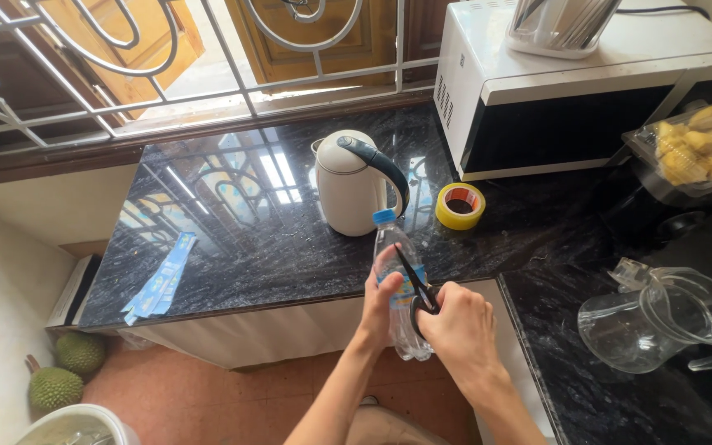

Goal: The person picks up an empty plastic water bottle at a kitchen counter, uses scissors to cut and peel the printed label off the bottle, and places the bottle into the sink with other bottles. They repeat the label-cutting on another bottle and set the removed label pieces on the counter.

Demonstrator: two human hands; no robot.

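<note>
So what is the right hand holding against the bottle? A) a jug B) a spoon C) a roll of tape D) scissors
D: the right hand holds black scissors with the blades laid against the clear plastic bottle, which the left hand grips.

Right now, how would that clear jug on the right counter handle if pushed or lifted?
The jug lies on its side on the counter, so a push would probably make it roll or pivot on its handle. It looks empty, so likely light. It may be glass or hard plastic; I would treat it as fragile.
</note>
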